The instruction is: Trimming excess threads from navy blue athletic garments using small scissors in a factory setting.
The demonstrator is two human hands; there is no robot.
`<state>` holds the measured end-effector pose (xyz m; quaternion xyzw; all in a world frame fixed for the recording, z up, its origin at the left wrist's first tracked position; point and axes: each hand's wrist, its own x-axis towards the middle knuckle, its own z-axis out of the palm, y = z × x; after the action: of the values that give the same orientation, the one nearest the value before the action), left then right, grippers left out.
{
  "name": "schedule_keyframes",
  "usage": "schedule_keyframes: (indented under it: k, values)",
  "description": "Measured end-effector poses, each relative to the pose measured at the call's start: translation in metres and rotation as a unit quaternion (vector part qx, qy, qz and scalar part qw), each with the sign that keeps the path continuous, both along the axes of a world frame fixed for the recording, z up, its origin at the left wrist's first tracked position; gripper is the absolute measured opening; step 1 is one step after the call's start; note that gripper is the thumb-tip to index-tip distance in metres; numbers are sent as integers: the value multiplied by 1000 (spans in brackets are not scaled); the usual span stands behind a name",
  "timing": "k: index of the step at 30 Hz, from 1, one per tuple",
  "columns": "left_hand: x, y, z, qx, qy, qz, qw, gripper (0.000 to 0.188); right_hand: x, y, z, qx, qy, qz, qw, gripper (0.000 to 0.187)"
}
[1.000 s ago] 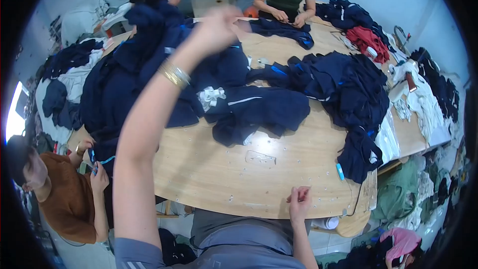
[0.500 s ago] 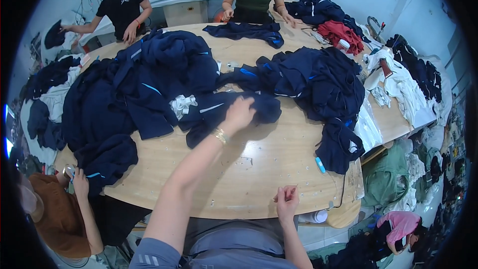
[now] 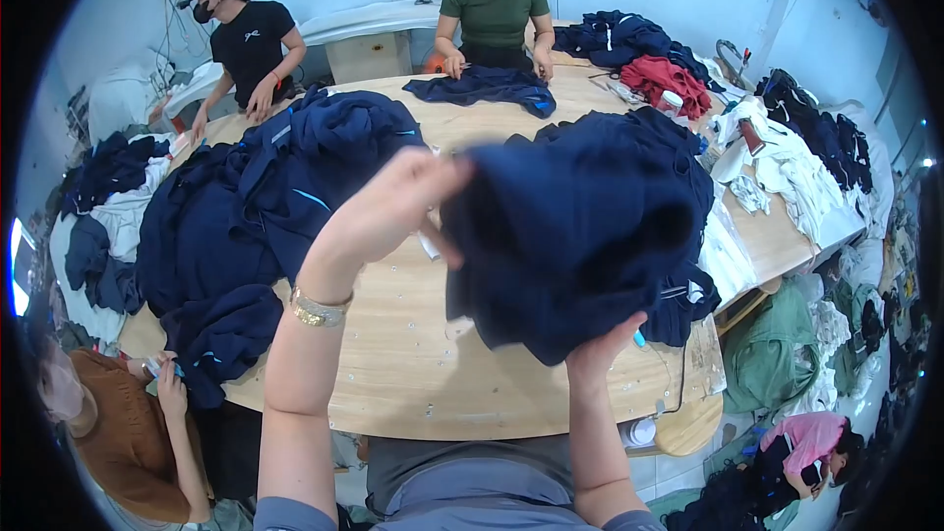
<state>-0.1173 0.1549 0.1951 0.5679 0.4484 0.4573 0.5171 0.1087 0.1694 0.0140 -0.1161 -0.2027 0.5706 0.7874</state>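
A dark navy garment (image 3: 565, 246) hangs raised above the table in front of me, blurred by motion. Its exact cut does not show. My left hand (image 3: 393, 205), with a gold bracelet at the wrist, grips its upper left edge between thumb and fingers. At the lower right edge, my right hand (image 3: 600, 349) has hold of the cloth; its fingers are mostly hidden behind the fabric. To the left lies a big heap of navy garments (image 3: 226, 202) with light blue trim. Another navy pile (image 3: 678, 162) is partly covered by the raised garment.
The wooden table (image 3: 393, 364) carries small specks. Across it, a person in green (image 3: 495, 15) handles a flat navy garment (image 3: 487, 88). Another in black (image 3: 254, 44) stands far left; one in brown (image 3: 123, 433) works near left. Red cloth (image 3: 664, 84) and white garments (image 3: 777, 172) lie right.
My left hand has lifted the navy garment off the table and drawn it toward me. My right hand has risen from the table's front edge and taken hold of it.
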Motion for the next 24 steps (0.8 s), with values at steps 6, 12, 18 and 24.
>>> schedule_keyframes:
  k: [6, 12, 18, 24]
  values:
    - [-32, -27, -23, -1, 34, -4, 999, 27, 12, 5, 28, -20, -327, -172, 929, 22]
    - [-64, -67, -49, 135, -105, 37, 985, 23, 33, 35, 50, 90, -328, -251, 906, 34]
    - [-116, -109, -144, 55, 308, 229, 922, 14, 27, 53, -3, 15, -524, -235, 819, 35]
    - [-94, -140, -202, -33, 347, 409, 843, 18, 18, -4, -78, -38, -618, -48, 784, 33]
